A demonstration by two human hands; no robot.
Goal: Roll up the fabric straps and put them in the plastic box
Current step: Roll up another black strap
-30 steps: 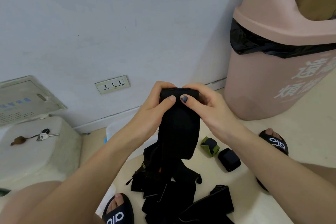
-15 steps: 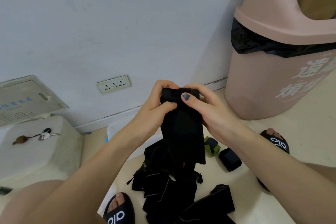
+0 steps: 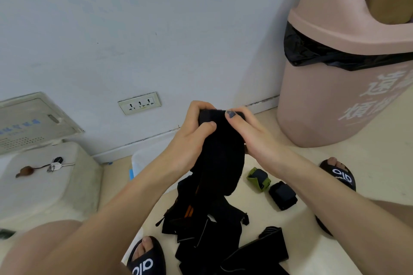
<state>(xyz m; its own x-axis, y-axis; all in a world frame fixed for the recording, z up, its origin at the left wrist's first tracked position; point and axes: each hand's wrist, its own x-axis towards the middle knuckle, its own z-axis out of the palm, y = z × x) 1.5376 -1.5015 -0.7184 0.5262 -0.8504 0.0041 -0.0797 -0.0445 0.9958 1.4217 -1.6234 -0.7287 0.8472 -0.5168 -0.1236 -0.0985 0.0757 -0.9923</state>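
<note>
Seen from above, a person's left hand [image 3: 190,140] and right hand [image 3: 252,138] hold a black fabric strap [image 3: 221,158] up in front of a pale wall. Each hand's grip is clamped on the strap's rolled top end, thumbs pressing the front, while the rest hangs down toward a pile of black straps [image 3: 212,236] on the floor. Two rolled straps, one green-edged [image 3: 258,178] and one black [image 3: 282,195], lie just beside the pile. A clear plastic box [image 3: 143,158] sits behind the left forearm. A pink bin [image 3: 335,96] stands at right.
</note>
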